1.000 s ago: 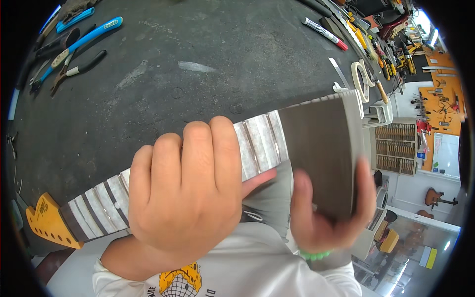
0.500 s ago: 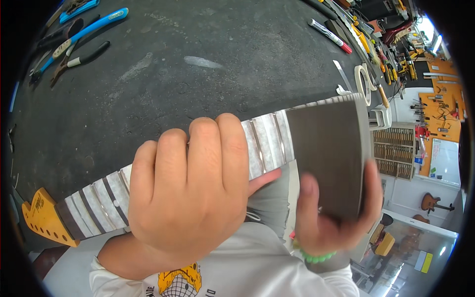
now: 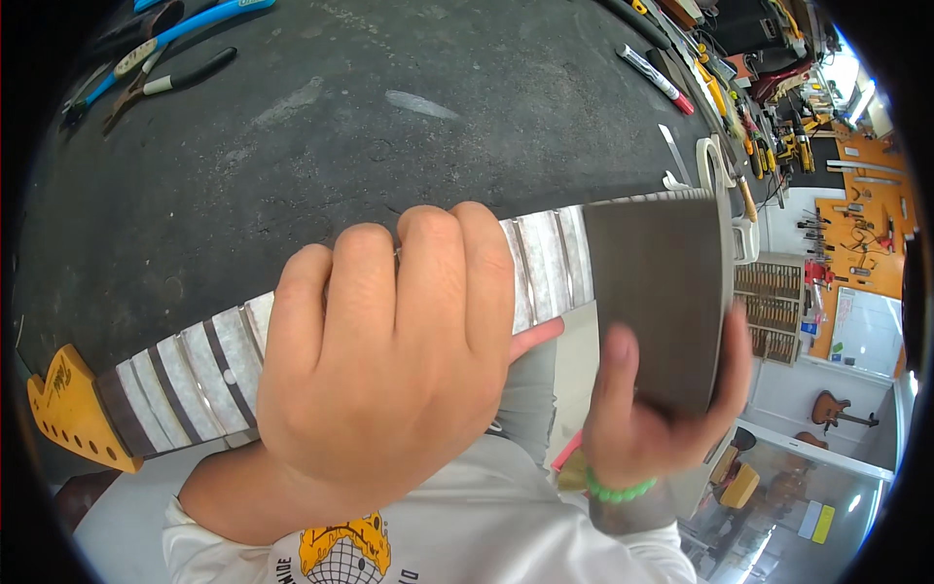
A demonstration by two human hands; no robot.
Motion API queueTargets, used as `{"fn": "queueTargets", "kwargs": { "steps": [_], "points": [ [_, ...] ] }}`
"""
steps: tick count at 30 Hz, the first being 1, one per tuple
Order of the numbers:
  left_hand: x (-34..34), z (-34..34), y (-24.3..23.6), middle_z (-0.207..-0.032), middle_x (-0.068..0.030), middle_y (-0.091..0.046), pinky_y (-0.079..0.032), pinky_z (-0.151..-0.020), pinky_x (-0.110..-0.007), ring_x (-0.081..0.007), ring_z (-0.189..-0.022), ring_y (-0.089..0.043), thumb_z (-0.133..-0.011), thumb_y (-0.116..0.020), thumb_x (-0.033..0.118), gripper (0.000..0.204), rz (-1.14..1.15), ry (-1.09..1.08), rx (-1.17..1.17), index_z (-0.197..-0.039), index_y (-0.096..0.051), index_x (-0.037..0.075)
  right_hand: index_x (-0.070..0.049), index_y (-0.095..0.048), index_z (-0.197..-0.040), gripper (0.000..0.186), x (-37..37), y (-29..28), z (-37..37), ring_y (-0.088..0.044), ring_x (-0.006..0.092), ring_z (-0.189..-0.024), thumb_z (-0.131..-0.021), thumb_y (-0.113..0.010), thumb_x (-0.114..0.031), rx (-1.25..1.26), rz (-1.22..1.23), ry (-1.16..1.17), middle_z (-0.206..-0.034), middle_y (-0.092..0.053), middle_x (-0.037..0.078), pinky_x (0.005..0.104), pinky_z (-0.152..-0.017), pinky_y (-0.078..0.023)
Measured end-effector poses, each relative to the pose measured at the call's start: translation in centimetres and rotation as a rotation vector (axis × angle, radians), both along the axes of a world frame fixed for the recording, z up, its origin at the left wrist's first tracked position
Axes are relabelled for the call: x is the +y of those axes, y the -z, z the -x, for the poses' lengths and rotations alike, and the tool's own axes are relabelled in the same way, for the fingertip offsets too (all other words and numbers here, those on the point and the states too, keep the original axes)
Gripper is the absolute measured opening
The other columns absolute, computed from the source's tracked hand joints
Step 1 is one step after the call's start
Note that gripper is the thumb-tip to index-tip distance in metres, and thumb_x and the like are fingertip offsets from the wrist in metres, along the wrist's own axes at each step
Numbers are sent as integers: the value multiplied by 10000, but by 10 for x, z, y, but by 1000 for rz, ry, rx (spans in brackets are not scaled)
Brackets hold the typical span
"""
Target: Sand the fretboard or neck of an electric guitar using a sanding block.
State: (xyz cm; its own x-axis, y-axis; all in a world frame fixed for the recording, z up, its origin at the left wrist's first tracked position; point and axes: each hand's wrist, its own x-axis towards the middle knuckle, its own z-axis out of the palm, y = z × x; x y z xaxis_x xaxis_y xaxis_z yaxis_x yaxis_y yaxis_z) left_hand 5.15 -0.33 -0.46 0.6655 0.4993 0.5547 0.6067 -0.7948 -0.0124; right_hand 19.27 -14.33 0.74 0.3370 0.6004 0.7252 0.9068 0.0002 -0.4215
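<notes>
My left hand [image 3: 389,370] is closed round a guitar neck with a yellow headstock [image 3: 78,414] at the lower left; its fretboard [image 3: 199,380] has pale tape strips between the metal frets. A fingertip shows beneath the neck. My right hand [image 3: 652,419], with green beads at the wrist, grips a wide, flat dark-grey block [image 3: 657,263] lying over the neck's right end, thumb on the near side and fingers curled round the right edge. The block and fingers are slightly blurred, and most of the neck's middle is hidden by my left hand.
Blue-handled tools [image 3: 195,19] and pliers [image 3: 185,80] lie on the dark bench [image 3: 341,156] at upper left. A marker [image 3: 652,78], tape roll [image 3: 708,156] and many hand tools [image 3: 788,136] line the right side. An orange tool board [image 3: 861,243] and hanging guitar [image 3: 832,409] are beyond.
The bench and background have shifted in the view. The neck now slants less, its headstock further left and higher. My left hand sits higher and slightly right, still gripping; the block remains in my right hand.
</notes>
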Motion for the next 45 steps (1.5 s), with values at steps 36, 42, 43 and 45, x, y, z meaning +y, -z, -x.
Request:
{"fn": "queueTargets", "kwargs": {
  "steps": [36,42,43,45],
  "points": [
    [-2,-3,-17,-918,-60,-633,-483,-723,-362,-250,-802,-599,-767,-708,651,716,2,-18,58,-1105,-662,22,85,-491,-1434,785,-25,-18,-67,-690,276,-1042,-771,-897,-23,-149,141,-204,-1279,-636,239,339,-825,-579],
    [-3,2,-22,-947,-65,-654,-474,-707,-363,-257,-804,-609,-736,-743,631,722,38,-1,55,-1116,-658,22,46,-477,-1477,941,-27,-68,-93,-634,355,-1191,-729,-953,-270,-75,494,-473,-1550,-370,314,405,-919,-562],
    [-3,2,-24,-944,-68,-655,-473,-702,-364,-257,-798,-610,-734,-744,630,723,43,22,65,-1115,-658,21,19,-498,-1468,939,-24,-75,-107,-621,373,-1210,-714,-963,-294,-78,533,-579,-1573,-322,326,410,-917,-562],
    [-1,3,-25,-936,-77,-658,-472,-690,-368,-259,-789,-614,-723,-751,627,731,48,49,76,-1113,-655,16,-56,-545,-1352,870,-2,-90,-123,-575,416,-1273,-670,-988,-363,-252,573,-658,-1579,-283,370,473,-956,-544]
  ]
}}
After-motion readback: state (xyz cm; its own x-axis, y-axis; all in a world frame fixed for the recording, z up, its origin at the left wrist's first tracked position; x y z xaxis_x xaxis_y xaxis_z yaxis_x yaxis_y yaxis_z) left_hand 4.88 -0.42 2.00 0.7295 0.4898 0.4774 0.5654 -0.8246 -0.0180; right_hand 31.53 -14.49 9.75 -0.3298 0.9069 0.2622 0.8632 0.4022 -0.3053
